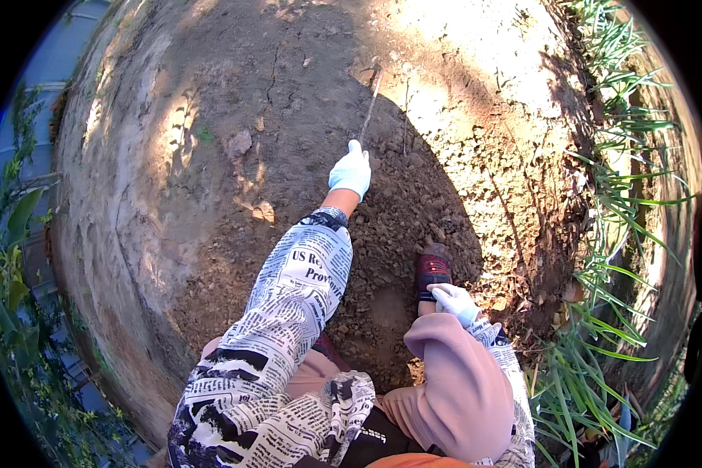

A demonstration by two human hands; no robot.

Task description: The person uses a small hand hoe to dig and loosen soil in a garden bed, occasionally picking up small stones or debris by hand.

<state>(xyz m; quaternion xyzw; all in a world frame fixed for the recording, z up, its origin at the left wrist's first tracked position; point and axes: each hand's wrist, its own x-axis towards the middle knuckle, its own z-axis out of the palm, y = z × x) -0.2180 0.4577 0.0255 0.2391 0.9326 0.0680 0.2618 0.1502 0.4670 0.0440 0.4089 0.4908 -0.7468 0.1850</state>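
My left hand (351,171), in a white glove, reaches forward over the soil. It is shut on a thin rod or stick (372,106) that points away from me, its thumb lying along it. The rod's far end is reddish-brown and lies over the soil at the edge of the shade. My right hand (455,304), also gloved in white, is beside my right knee, just behind a dark red and black shoe (434,267). Its fingers are together, and nothing shows in them. Loose, crumbly soil (401,205) spreads between the two hands.
Long-leaved green plants (608,193) line the right side. A stone (239,144) lies left of the rod, and a thin upright twig (406,117) is to its right. Leafy plants (14,275) and blue sheeting (41,64) border the left. My pink trouser leg (465,386) is bent close below.
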